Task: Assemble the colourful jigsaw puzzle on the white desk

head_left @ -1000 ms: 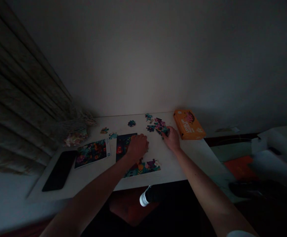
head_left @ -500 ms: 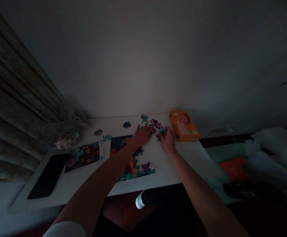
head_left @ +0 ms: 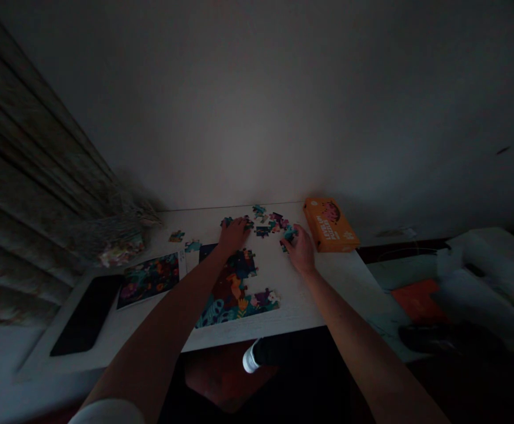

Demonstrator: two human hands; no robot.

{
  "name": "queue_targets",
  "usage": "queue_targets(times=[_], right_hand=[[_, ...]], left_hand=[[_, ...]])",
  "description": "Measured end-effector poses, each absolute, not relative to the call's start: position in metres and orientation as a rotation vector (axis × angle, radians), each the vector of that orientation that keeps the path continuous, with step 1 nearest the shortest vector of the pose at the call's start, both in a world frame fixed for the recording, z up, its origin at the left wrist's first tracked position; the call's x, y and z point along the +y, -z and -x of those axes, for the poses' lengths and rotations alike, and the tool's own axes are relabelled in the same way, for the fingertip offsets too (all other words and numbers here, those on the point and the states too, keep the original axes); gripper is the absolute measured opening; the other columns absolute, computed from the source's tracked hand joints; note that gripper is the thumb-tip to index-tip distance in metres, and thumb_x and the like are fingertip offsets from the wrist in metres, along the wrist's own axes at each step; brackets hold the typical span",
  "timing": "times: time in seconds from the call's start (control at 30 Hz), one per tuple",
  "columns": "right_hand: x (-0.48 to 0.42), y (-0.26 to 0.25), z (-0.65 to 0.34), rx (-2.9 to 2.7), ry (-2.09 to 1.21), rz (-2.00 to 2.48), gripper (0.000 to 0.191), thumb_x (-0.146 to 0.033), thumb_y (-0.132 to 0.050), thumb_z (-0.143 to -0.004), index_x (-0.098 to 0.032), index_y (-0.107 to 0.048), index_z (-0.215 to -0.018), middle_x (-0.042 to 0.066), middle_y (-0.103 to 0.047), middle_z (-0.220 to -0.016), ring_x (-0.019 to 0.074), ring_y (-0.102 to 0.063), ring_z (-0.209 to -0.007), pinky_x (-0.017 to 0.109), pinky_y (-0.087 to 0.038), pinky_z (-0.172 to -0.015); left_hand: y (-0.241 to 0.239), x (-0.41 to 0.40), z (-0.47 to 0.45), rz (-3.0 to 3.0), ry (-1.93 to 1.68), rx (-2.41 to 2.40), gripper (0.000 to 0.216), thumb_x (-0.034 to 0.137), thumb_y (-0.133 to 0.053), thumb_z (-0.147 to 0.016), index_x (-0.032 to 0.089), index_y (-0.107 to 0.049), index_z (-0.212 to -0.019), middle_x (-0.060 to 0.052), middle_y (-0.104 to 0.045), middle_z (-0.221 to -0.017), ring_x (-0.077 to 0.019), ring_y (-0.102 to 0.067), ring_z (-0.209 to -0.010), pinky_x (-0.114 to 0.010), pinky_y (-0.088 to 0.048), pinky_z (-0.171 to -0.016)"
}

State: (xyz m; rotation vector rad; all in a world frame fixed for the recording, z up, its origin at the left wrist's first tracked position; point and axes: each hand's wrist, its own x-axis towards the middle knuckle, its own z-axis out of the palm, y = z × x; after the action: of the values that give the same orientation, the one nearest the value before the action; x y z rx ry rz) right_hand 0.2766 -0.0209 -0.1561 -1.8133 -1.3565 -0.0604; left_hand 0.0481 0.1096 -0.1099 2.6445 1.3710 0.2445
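My right hand (head_left: 301, 250) pinches a teal puzzle piece (head_left: 291, 233) between thumb and fingers, just left of the orange box. Another piece lies partly hidden under that hand. My left hand (head_left: 233, 235) rests with its fingers stretched out at the far side of the partly joined jigsaw puzzle (head_left: 232, 294). Dark puzzle pieces (head_left: 248, 223) show around its fingertips, partly covered. Between the hands lie a dark teal puzzle piece (head_left: 262, 231) and pink-purple puzzle pieces (head_left: 278, 221). My left forearm hides part of the joined puzzle.
An orange puzzle box (head_left: 331, 225) stands at the table's right back. Left of the puzzle lie a printed picture sheet (head_left: 151, 277) and a black flat object (head_left: 86, 315). Loose pieces (head_left: 176, 236) lie near the back left, by a clear plastic bag (head_left: 122, 250). A wall rises behind.
My left hand has moved left, away from the loose pieces in the middle, uncovering the dark teal piece there. My right hand stays nearly in place with its piece.
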Motion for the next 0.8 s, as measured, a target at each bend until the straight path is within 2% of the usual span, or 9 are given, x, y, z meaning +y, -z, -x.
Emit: queue_targets(times=[0.13, 0.27, 0.4, 0.5, 0.6, 0.67, 0.8], right_hand=[[-0.022, 0.154, -0.274, -1.392, 0.071, 1.810, 0.058, -0.058, -0.056, -0.096, -0.014, -0.060, -0.133, 0.021, -0.069, -0.125, 0.0342, -0.062, -0.117, 0.051, -0.050, -0.103], [-0.022, 0.152, -0.272, -1.461, 0.072, 1.785, 0.058, -0.062, -0.055, -0.096, -0.015, -0.064, -0.129, 0.020, -0.070, -0.123, 0.0340, -0.063, -0.115, 0.050, -0.051, -0.101], [-0.022, 0.151, -0.272, -1.464, 0.073, 1.806, 0.058, -0.062, -0.054, -0.097, -0.014, -0.065, -0.128, 0.021, -0.070, -0.123, 0.0337, -0.063, -0.114, 0.049, -0.051, -0.100], [-0.022, 0.151, -0.272, -1.451, 0.075, 1.830, 0.058, -0.061, -0.053, -0.097, -0.013, -0.064, -0.129, 0.021, -0.070, -0.124, 0.0341, -0.063, -0.115, 0.048, -0.051, -0.100], [-0.021, 0.150, -0.273, -1.448, 0.080, 1.864, 0.057, -0.058, -0.053, -0.098, -0.012, -0.064, -0.129, 0.022, -0.070, -0.124, 0.0343, -0.064, -0.113, 0.048, -0.050, -0.099], [-0.021, 0.149, -0.273, -1.469, 0.073, 1.898, 0.055, -0.055, -0.053, -0.098, -0.011, -0.063, -0.129, 0.022, -0.071, -0.123, 0.0340, -0.064, -0.112, 0.048, -0.050, -0.098], [-0.022, 0.146, -0.271, -1.526, 0.065, 1.974, 0.051, -0.050, -0.053, -0.099, -0.011, -0.063, -0.131, 0.022, -0.072, -0.122, 0.0333, -0.064, -0.111, 0.045, -0.048, -0.096]], left_hand=[[0.103, 0.111, -0.048, -2.560, -0.290, 1.475, 0.039, 0.035, -0.053, -0.102, 0.020, -0.059, -0.138, -0.016, -0.059, -0.149, -0.0304, -0.053, -0.139, -0.052, -0.026, -0.124], [0.099, 0.112, -0.050, -2.515, -0.322, 1.517, 0.033, 0.032, -0.061, -0.096, 0.019, -0.064, -0.126, -0.015, -0.071, -0.130, -0.0306, -0.061, -0.128, -0.050, -0.031, -0.120], [0.099, 0.109, -0.052, -2.545, -0.361, 1.467, 0.035, 0.023, -0.064, -0.091, 0.018, -0.064, -0.125, -0.013, -0.074, -0.119, -0.0294, -0.066, -0.118, -0.042, -0.042, -0.110], [0.101, 0.098, -0.058, -2.614, -0.436, 1.363, 0.034, 0.021, -0.063, -0.091, 0.019, -0.064, -0.126, -0.012, -0.073, -0.124, -0.0286, -0.065, -0.121, -0.041, -0.042, -0.111], [0.103, 0.078, -0.073, -2.654, -0.505, 1.284, 0.029, 0.032, -0.064, -0.096, 0.021, -0.066, -0.122, -0.011, -0.072, -0.128, -0.0289, -0.060, -0.129, -0.043, -0.035, -0.118], [0.106, 0.064, -0.085, -2.662, -0.482, 1.273, 0.030, 0.039, -0.061, -0.100, 0.021, -0.066, -0.123, -0.012, -0.074, -0.123, -0.0289, -0.061, -0.128, -0.044, -0.032, -0.120], [0.110, 0.049, -0.100, -2.700, -0.401, 1.215, 0.033, 0.043, -0.050, -0.105, 0.024, -0.065, -0.127, -0.010, -0.071, -0.132, -0.0284, -0.061, -0.129, -0.049, -0.031, -0.122]])
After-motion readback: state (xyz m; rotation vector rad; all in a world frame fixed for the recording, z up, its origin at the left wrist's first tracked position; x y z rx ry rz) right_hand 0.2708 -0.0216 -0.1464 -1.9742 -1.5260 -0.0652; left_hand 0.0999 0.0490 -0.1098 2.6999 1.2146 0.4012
